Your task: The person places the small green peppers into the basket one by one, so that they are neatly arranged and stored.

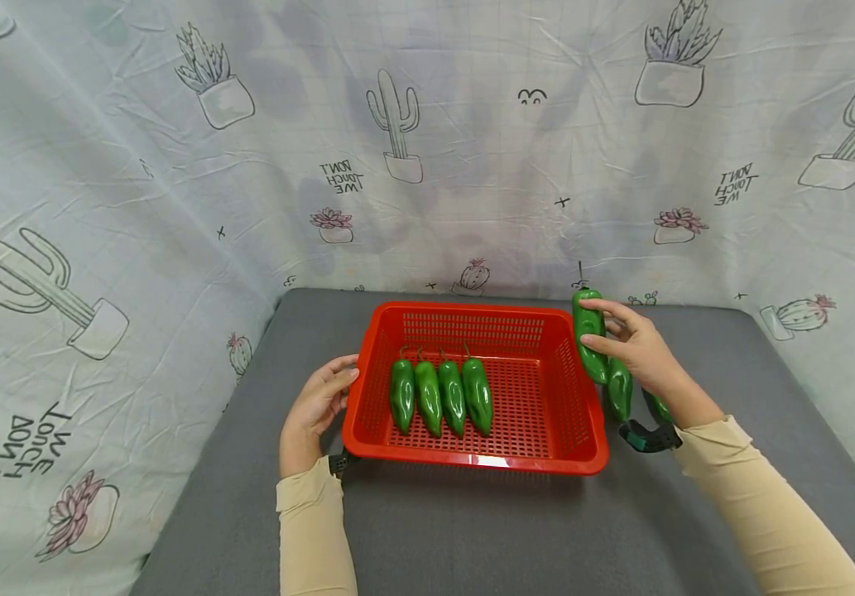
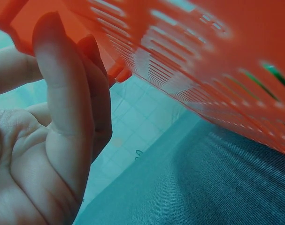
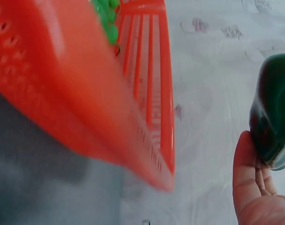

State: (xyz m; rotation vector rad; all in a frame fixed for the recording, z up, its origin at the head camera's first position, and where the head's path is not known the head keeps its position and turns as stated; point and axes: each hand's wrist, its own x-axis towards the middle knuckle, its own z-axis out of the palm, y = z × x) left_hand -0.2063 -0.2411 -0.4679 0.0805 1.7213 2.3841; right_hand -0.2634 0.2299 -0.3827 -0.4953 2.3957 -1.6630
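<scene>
A red plastic basket [image 1: 464, 461] with slotted walls stands on the grey table. Several glossy green chili peppers [image 1: 453, 399] lie side by side in its left half, stems toward the far wall. My left hand [image 1: 319, 403] grips the basket's left rim; in the left wrist view its fingers [image 2: 65, 89] bend up against that rim. Above the right rim, my right hand [image 1: 639, 348] holds another green chili pepper [image 1: 589, 352] between thumb and fingers, stem up. The right wrist view shows this pepper's lower end [image 3: 276, 108], dark and close.
To the right of the basket, a green pepper [image 1: 620, 389] lies on the table, and another [image 1: 656, 406] is mostly hidden by the right wrist. A patterned cloth [image 1: 464, 207] hangs behind the grey table [image 1: 472, 538] and at its sides.
</scene>
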